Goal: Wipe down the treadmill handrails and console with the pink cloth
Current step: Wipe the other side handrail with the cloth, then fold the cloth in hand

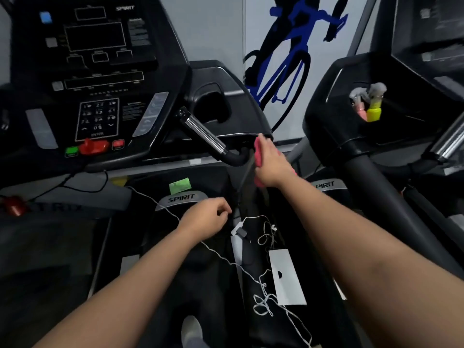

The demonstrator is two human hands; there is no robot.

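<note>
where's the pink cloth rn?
Head view, right of centre: cloth in the right hand, beside the black bend of the chrome handrail, below the console.

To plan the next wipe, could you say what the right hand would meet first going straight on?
The right hand, gripping the pink cloth, would likely meet the console's lower right edge first, though depth is unclear.

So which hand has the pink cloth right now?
The right hand grips the pink cloth, up by the black handrail end beside the console; the left hand hangs lower, loosely curled, with no cloth.
</note>
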